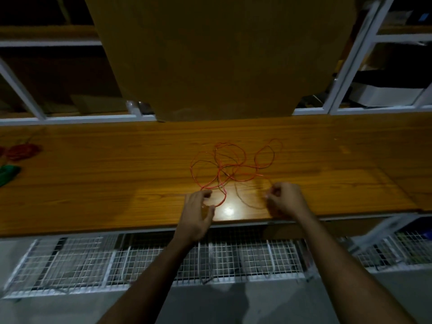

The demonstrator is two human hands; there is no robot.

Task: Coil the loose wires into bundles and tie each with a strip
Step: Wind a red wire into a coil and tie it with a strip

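Observation:
A loose red wire point(230, 164) lies in tangled loops on the wooden table point(117, 174), just beyond both hands. My left hand point(198, 211) is at the near end of the loops, its fingers curled around the lowest red loop. My right hand point(286, 198) sits to the right, fingertips pinched together on what looks like a thin wire end; the light is dim and the strand there is hard to make out.
Coiled red bundles point(19, 152) and a green bundle point(8, 174) lie at the table's far left. A large cardboard sheet point(222, 54) leans over the back edge. White shelving frames point(350, 61) stand behind. White wire-mesh racks point(163, 260) lie below the table's front edge.

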